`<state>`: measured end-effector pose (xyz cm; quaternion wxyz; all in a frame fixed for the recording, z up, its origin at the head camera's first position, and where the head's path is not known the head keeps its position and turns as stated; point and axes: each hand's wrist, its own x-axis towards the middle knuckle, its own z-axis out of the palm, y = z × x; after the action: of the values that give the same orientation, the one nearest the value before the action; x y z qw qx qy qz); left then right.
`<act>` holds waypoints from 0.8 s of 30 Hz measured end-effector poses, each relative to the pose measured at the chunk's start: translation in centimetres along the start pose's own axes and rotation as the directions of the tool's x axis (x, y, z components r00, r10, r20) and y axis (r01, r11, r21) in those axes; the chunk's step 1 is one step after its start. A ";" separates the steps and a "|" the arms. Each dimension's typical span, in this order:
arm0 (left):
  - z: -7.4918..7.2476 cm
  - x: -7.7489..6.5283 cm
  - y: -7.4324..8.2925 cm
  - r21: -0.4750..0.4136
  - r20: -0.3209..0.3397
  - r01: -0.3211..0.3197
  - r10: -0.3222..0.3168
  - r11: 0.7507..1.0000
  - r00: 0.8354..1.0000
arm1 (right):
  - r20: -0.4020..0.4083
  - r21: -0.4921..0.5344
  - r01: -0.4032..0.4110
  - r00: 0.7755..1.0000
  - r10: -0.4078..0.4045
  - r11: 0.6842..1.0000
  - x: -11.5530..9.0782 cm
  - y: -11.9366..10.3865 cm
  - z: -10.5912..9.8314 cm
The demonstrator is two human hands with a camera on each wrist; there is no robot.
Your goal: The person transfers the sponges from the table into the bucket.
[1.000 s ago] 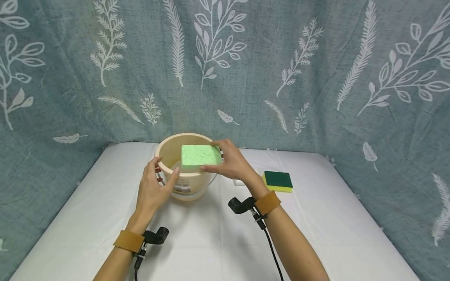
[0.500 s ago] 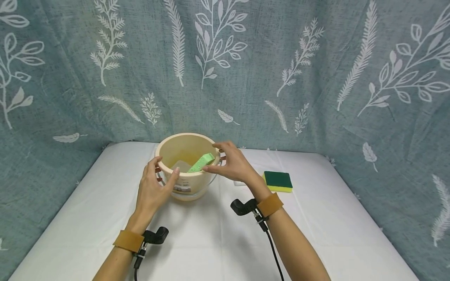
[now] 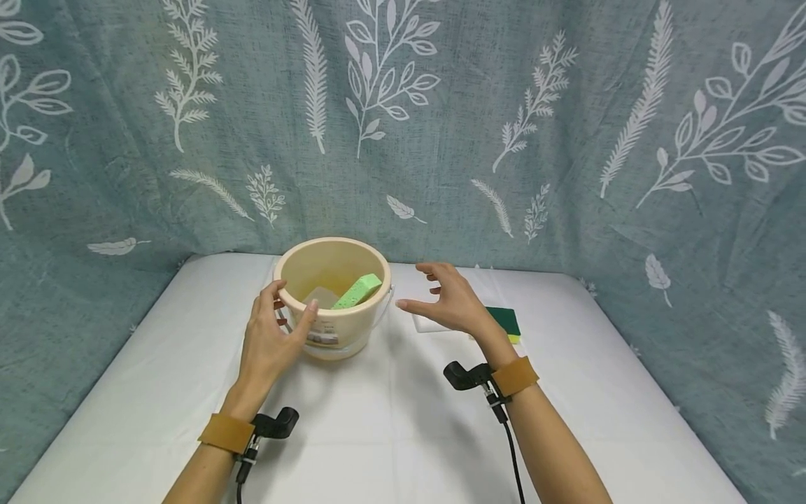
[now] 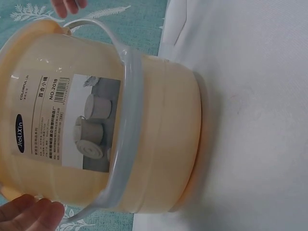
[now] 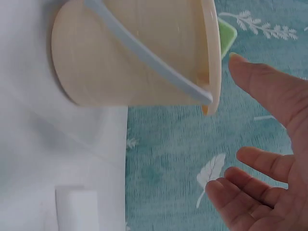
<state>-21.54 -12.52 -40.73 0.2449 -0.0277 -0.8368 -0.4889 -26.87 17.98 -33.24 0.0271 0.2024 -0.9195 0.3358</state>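
Note:
A cream plastic bucket [image 3: 352, 327] with a pale wire-like handle stands at the back of the table. My left hand [image 3: 267, 350] holds its left side, thumb at the front of the rim and fingers round the outside. In the left wrist view those fingers [image 4: 36, 215] lie against the wall beside the printed label [image 4: 72, 125]. Inside the bucket a light green sponge [image 3: 357, 292] leans tilted, its corner [image 5: 227, 36] showing past the rim in the right wrist view. Beside it sits a pale translucent item [image 3: 320, 298]. My right hand [image 3: 450, 301] hovers right of the bucket, fingers spread, holding nothing.
Partly behind my right arm lies a dark green and yellow scouring sponge [image 3: 506, 320]. A flat white object [image 3: 429, 325] is left of it, close under my right hand. A leaf-patterned teal curtain [image 3: 403, 175] hangs behind the white table [image 3: 378, 434].
My right hand let go of the light green sponge, which dropped from above the rim into the bucket, then moved away rightward. My left hand stayed at the bucket.

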 end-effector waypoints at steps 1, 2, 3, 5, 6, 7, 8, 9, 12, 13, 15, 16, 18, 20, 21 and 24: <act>0.0 0.0 0.0 -0.001 0.001 -0.002 0.002 1.000 1.000 | -0.005 0.000 -0.006 1.000 0.006 1.000 -0.2 0.2 -0.2; 0.0 0.0 0.1 -0.002 0.001 -0.002 0.002 1.000 1.000 | -0.010 0.002 -0.010 1.000 0.010 1.000 -0.3 0.5 -0.3; 0.0 0.0 0.1 -0.003 0.001 -0.002 0.002 1.000 1.000 | -0.014 0.003 -0.014 1.000 0.014 1.000 -0.5 0.7 -0.5; 0.0 0.0 0.1 -0.001 -0.001 0.001 -0.001 1.000 1.000 | -0.021 0.005 -0.021 1.000 0.021 1.000 -0.8 1.2 -0.8; 0.0 0.0 0.1 -0.002 -0.003 0.002 -0.002 1.000 1.000 | -0.023 0.004 -0.019 1.000 0.020 1.000 -1.0 1.4 -0.9; 0.0 0.0 0.1 0.000 -0.004 0.002 -0.002 1.000 1.000 | -0.027 0.002 -0.022 0.999 0.022 1.000 -1.1 1.6 -1.1; 0.0 0.0 0.1 0.001 -0.005 0.004 -0.004 1.000 1.000 | -0.032 -0.001 -0.020 0.999 0.020 1.000 -1.2 1.9 -1.2; 0.0 0.0 0.1 0.001 -0.004 0.004 -0.004 1.000 1.000 | -0.037 -0.004 -0.024 0.999 0.023 1.000 -1.4 2.1 -1.3; 0.0 0.0 0.1 0.003 -0.003 0.008 -0.008 1.000 1.000 | -0.045 -0.010 -0.038 0.998 0.037 0.999 -1.8 2.8 -1.7; 0.0 0.0 0.1 0.003 -0.001 0.010 -0.010 1.000 1.000 | -0.046 -0.013 -0.047 0.998 0.046 0.999 -1.9 3.0 -1.8; -0.1 0.1 0.1 0.000 0.002 0.013 -0.013 1.000 1.000 | -0.046 -0.019 -0.067 0.997 0.066 0.998 -2.1 3.3 -2.0; -0.1 0.1 0.1 -0.001 0.002 0.013 -0.013 1.000 1.000 | -0.045 -0.022 -0.075 0.996 0.074 0.997 -2.2 3.5 -2.1; -0.1 0.1 0.1 -0.004 0.003 0.008 -0.008 1.000 1.000 | -0.045 -0.025 -0.089 0.995 0.088 0.996 -2.5 3.9 -2.4; -0.1 0.0 0.1 -0.007 0.001 0.000 0.000 1.000 1.000 | -0.044 -0.023 -0.103 0.994 0.102 0.994 -2.8 4.2 -2.6; -0.1 0.0 0.1 -0.008 0.000 -0.005 0.005 1.000 1.000 | -0.044 -0.019 -0.109 0.993 0.108 0.994 -2.9 4.4 -2.7; 0.0 0.0 0.1 -0.008 -0.003 -0.015 0.015 1.000 1.000 | -0.037 -0.010 -0.123 0.992 0.122 0.992 -3.3 5.0 -3.0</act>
<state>-21.49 -12.51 -40.65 0.2495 -0.0342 -0.8344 -0.4902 -26.03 24.49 -34.56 0.0243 0.1392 -0.9317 0.3347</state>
